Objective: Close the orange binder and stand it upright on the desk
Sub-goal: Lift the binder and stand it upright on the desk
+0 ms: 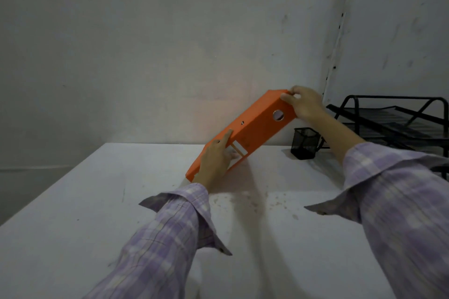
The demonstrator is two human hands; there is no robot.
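The orange binder (pixel 255 124) is closed and tilted, its spine facing me with a round finger hole and a white label. Its lower left corner rests on the white desk (pixel 97 201); its upper end leans up to the right, near the wall. My left hand (pixel 215 159) grips the lower end by the label. My right hand (pixel 303 104) holds the raised top corner with the fingers curled over it. Both sleeves are lilac plaid.
A black mesh pen cup (pixel 305 143) stands just right of the binder, under its raised end. A black wire letter tray (pixel 398 119) sits at the far right against the wall. The grey wall runs close behind the desk's back edge.
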